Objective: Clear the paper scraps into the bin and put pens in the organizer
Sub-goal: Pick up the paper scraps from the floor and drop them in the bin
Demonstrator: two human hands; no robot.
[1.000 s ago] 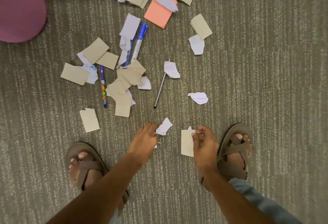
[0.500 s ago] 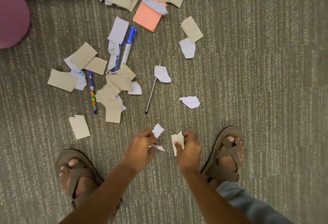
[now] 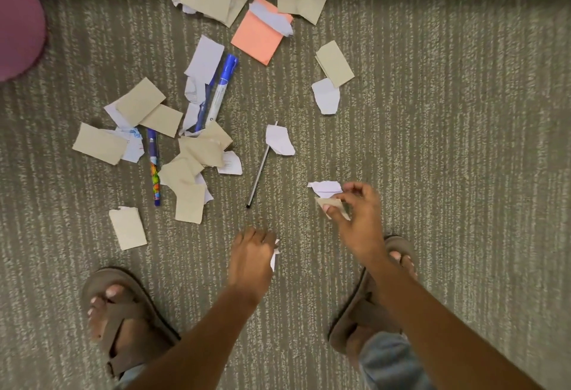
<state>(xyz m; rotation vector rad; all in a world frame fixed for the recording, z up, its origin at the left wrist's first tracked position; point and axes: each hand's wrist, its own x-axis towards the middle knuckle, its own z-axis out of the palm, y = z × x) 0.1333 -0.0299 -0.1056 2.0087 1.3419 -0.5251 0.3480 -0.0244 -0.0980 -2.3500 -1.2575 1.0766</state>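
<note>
Pinching scraps: left hand (image 3: 251, 255) white scrap (image 3: 274, 257), right hand (image 3: 358, 219) tan scrap (image 3: 332, 204).

Soft, even indoor light falls on the carpet (image 3: 432, 142), with only faint shadows under the paper scraps (image 3: 279, 140) beyond the right hand (image 3: 358, 219). A dark band crosses the far edge well past both hands, and wide-angle bending curves the carpet stripes outward. The left hand (image 3: 251, 261) looks slightly smeared, perhaps motion blur.
</note>
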